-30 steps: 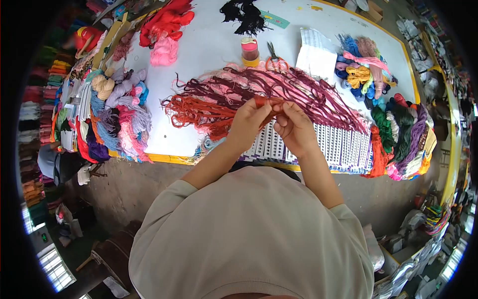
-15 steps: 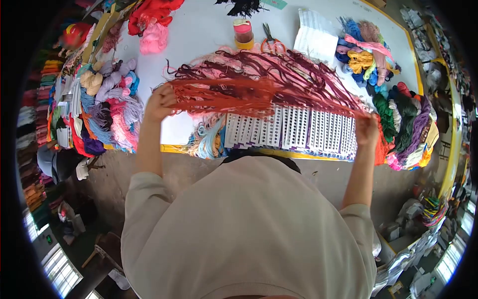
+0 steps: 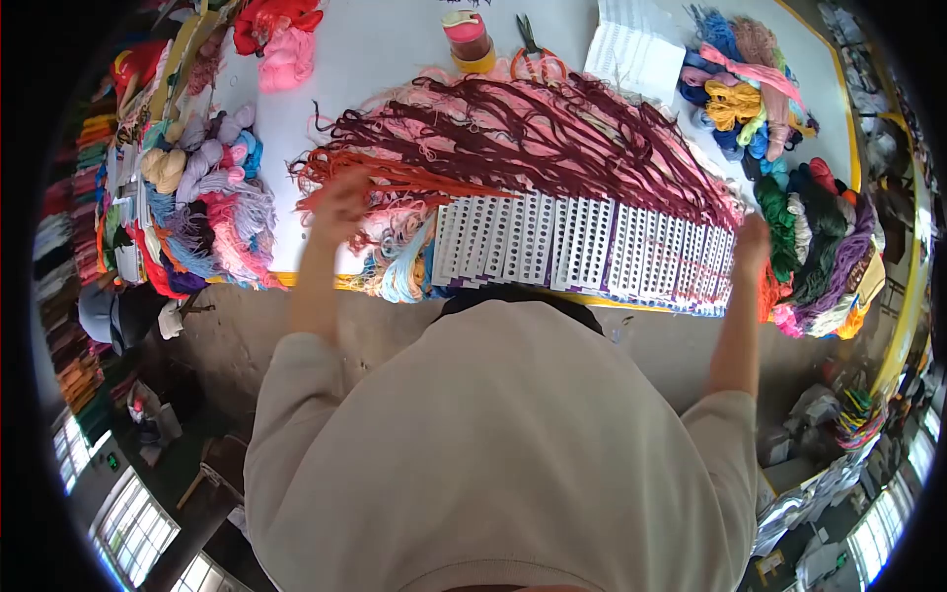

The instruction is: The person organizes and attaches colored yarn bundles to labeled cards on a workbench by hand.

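Note:
A row of white perforated cards [image 3: 533, 242] lies along the near table edge, with dark maroon threads [image 3: 473, 128] and pink threads fanned out behind it. My left hand [image 3: 340, 207] is over the near end of a bundle of red-orange thread [image 3: 414, 180], which lies across the maroon strands at the left. Motion smears its fingers, so its grip does not show. My right hand [image 3: 752, 244] is at the right end of the cards, beside orange yarn [image 3: 769, 288]. Its fingers look curled closed; what they may hold is hidden.
Colourful yarn skeins pile up at the left [image 3: 212, 197] and right [image 3: 819, 232]. Farther back are a pink-lidded jar [image 3: 468, 41], orange-handled scissors [image 3: 538, 61], paper sheets [image 3: 634, 49] and a pink skein [image 3: 287, 59]. A yellow-edged white table [image 3: 395, 35] carries everything.
The red-orange thread, stretched between both hands before, now lies on the maroon threads at the left. My right hand has moved slightly right, and my left hand slightly right.

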The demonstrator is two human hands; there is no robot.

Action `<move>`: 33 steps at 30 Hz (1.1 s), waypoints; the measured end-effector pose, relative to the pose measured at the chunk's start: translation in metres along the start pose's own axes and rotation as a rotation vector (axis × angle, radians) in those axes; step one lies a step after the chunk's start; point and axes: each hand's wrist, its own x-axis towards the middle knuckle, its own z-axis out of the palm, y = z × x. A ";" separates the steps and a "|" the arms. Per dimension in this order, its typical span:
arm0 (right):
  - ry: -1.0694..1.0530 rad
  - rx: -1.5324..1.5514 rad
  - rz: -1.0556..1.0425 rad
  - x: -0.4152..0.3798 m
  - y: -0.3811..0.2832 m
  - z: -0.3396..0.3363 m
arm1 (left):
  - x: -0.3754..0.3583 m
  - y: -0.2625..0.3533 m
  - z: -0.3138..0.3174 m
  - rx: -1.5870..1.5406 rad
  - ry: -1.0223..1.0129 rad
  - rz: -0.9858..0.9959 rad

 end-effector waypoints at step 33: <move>-1.113 0.521 -0.213 -0.093 -0.210 0.193 | 0.092 -0.154 0.182 -0.227 0.069 -0.415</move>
